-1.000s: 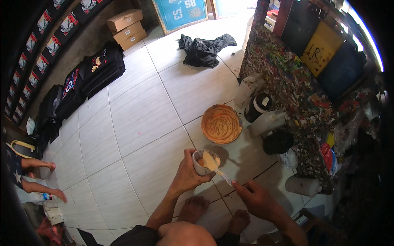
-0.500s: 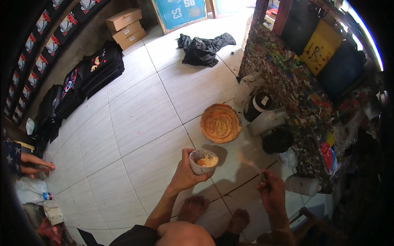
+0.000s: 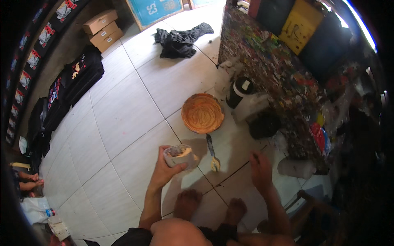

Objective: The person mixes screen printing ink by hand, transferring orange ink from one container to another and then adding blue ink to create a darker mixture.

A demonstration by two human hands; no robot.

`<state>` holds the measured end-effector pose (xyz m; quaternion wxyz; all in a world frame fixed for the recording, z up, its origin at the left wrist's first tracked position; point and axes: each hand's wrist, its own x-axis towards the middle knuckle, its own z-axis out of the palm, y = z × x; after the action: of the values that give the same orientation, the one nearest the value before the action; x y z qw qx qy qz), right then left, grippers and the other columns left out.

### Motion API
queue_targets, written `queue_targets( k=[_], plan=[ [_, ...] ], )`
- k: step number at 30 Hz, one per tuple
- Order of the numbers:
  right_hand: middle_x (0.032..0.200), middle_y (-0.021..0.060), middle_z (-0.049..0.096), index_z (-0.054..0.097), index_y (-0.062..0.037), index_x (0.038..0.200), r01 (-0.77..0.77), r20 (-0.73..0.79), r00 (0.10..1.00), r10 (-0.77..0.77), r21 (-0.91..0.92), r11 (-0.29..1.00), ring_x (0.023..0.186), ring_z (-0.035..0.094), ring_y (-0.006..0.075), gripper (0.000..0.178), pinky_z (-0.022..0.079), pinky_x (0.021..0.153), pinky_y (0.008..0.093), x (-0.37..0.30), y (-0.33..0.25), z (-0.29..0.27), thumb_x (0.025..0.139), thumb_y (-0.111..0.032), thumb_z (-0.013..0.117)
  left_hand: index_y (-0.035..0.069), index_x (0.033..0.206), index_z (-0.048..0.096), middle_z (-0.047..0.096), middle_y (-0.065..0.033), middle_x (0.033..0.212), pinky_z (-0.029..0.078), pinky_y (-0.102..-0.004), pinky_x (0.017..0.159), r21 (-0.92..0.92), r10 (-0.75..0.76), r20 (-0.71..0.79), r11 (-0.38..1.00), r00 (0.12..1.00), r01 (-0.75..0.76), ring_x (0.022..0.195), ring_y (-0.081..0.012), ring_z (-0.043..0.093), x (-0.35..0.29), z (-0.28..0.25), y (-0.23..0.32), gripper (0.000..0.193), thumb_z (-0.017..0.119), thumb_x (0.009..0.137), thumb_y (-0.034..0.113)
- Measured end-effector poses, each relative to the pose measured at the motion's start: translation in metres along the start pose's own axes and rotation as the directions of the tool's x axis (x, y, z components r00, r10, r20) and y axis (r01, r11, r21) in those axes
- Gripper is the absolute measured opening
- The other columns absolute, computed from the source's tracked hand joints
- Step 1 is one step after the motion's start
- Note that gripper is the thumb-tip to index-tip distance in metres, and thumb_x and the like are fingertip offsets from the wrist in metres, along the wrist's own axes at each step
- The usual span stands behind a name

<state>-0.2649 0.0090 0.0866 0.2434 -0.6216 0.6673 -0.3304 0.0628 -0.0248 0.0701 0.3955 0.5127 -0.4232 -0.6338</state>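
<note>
My left hand (image 3: 162, 174) grips a small greyish, smeared plastic cup (image 3: 180, 159), thumb across its near side. The cup is tilted, and yellow-orange paste shows inside and at its right edge. Beyond it on the tiles stands a round bowl (image 3: 202, 114) coated inside with orange paste. Between the bowl and my feet is a spoon (image 3: 212, 152) with a dark, stained handle and yellow paste on its lower end; I cannot tell if it touches the floor. My right hand (image 3: 262, 169) is apart from the spoon, fingers loosely bent, with nothing plainly held.
Along the paint-crusted bench (image 3: 266, 69) stand a black-and-white container (image 3: 239, 92), a dark tub (image 3: 264, 124) and a translucent bottle (image 3: 296, 168). Black cloth (image 3: 180, 41) lies on the far floor. Folded black garments (image 3: 78, 78) and cardboard boxes (image 3: 102, 30) line the left.
My right hand has let go of the spoon, which now shows between my hands. The cup in my left hand has tipped further to the right. The whole view has shifted.
</note>
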Motion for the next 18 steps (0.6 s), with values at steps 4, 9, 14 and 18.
queue_targets(
  k=[4,9,14,18],
  plan=[
    [0.103,0.0167,0.062,0.062,-0.0032,0.115,0.384,0.222,0.916,-0.335,-0.236,0.893,0.093,0.061,0.0349,0.025,0.05,0.08,0.043,0.031,0.035,0.04,0.092,-0.005,0.055,0.005,0.122,0.035,0.059,-0.0113,0.113,0.053,-0.0348,0.09,0.061,0.042,-0.064,0.997,0.997,-0.039,0.108,-0.0196,0.059,-0.003,-0.009,0.001,0.068,0.085,0.076,0.014],
    [0.114,0.0107,0.058,0.063,-0.0114,0.115,0.735,0.554,0.645,-0.526,-0.264,0.624,0.111,0.055,0.0282,0.031,0.047,0.092,0.0432,0.069,0.049,0.128,0.085,-0.009,0.059,0.005,0.122,0.036,0.059,-0.0113,0.112,0.053,-0.035,0.09,0.11,0.019,-0.113,0.994,0.993,-0.007,0.107,-0.02,0.059,-0.004,-0.008,0.013,0.068,0.085,0.076,0.014],
    [0.119,0.0086,0.058,0.064,-0.0127,0.111,0.828,0.604,0.526,-0.599,-0.202,0.523,0.114,0.054,0.0276,0.025,0.042,0.101,0.0458,0.087,0.076,0.115,0.087,-0.012,0.058,0.005,0.123,0.035,0.059,-0.0123,0.114,0.054,-0.0354,0.09,0.017,0.039,-0.084,0.999,0.996,-0.038,0.108,-0.0209,0.06,-0.008,-0.018,0.011,0.07,0.084,0.074,0.013],
    [0.108,0.0125,0.062,0.063,-0.0083,0.106,0.666,0.606,0.634,-0.48,-0.113,0.737,0.109,0.056,0.0299,0.017,0.043,0.096,0.0476,0.051,0.101,0.065,0.09,-0.009,0.056,0.005,0.124,0.034,0.059,-0.0126,0.114,0.053,-0.0358,0.092,0.016,0.0,-0.083,1.0,0.997,0.001,0.109,-0.0206,0.059,-0.014,-0.023,0.009,0.071,0.084,0.074,0.012]
  ],
)
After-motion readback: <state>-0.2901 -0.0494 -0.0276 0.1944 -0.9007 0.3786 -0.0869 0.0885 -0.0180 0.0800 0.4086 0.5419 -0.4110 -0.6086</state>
